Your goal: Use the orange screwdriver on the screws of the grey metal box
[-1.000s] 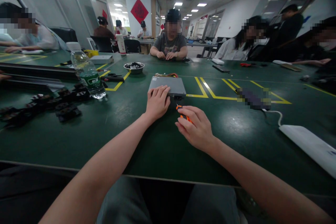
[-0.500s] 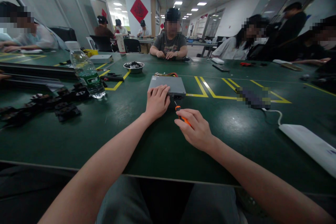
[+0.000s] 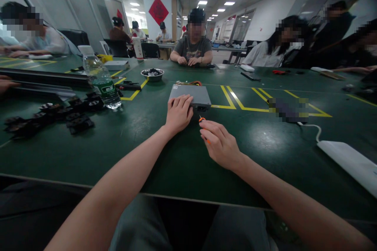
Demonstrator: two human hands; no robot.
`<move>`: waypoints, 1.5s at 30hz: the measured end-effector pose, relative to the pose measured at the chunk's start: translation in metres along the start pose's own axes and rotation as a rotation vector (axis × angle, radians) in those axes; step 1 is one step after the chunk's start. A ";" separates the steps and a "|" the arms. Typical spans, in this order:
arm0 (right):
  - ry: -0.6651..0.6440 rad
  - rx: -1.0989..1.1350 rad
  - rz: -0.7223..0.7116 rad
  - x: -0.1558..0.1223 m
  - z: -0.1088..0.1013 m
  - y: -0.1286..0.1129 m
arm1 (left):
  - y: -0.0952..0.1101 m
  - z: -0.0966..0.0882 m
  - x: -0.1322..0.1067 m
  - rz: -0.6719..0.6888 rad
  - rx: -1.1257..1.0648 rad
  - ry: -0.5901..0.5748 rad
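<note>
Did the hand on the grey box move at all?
No. The left hand still rests on the near left corner of the grey box, which sits the same beside the yellow lines.

Dark green flat-topped table (image 3: 165,157), marked with yellow tape lines (image 3: 235,104).
- Centre: flat grey metal box (image 3: 193,93).
- Left: clear plastic water bottle (image 3: 103,82); scattered black plastic parts (image 3: 59,115); long dark metal rails (image 3: 44,78).
- Upper centre: small steel bowl (image 3: 152,73).
- Lower right: flat white cabled device (image 3: 347,160).
</note>
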State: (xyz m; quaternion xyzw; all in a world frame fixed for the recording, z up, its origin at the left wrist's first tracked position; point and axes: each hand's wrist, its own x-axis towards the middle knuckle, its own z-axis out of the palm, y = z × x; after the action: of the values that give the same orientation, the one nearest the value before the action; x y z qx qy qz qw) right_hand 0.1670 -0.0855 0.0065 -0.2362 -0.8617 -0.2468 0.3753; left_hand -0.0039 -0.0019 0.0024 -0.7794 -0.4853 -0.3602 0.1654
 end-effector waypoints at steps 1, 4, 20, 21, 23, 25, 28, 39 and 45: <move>0.010 0.010 0.034 0.000 0.000 0.000 | 0.000 0.000 0.000 0.000 -0.001 -0.001; 0.022 -0.048 0.089 -0.001 -0.001 0.001 | -0.001 0.001 0.000 0.004 0.000 -0.002; -0.011 -0.065 -0.004 0.005 -0.002 -0.004 | 0.000 -0.001 0.000 -0.002 -0.005 -0.005; -0.021 -0.065 -0.011 0.006 -0.002 -0.005 | 0.001 -0.001 0.001 -0.004 -0.007 -0.006; -0.033 -0.064 -0.018 0.007 -0.002 -0.005 | 0.001 -0.001 0.001 -0.009 -0.011 -0.006; -0.022 -0.063 -0.028 0.007 -0.002 -0.004 | 0.002 0.000 0.001 -0.017 -0.015 -0.001; 0.022 -0.075 -0.033 0.006 -0.001 -0.003 | 0.002 0.002 0.001 -0.032 -0.022 0.014; 0.033 -0.016 0.055 0.002 0.000 -0.002 | 0.002 0.005 0.002 -0.072 -0.044 0.032; 0.023 -0.009 0.014 0.003 -0.005 0.000 | 0.003 0.004 0.002 -0.081 -0.055 0.023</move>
State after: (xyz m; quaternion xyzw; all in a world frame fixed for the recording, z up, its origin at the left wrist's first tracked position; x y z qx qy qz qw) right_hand 0.1674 -0.0877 0.0118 -0.2412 -0.8545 -0.2504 0.3858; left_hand 0.0005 0.0005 0.0015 -0.7592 -0.5042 -0.3888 0.1349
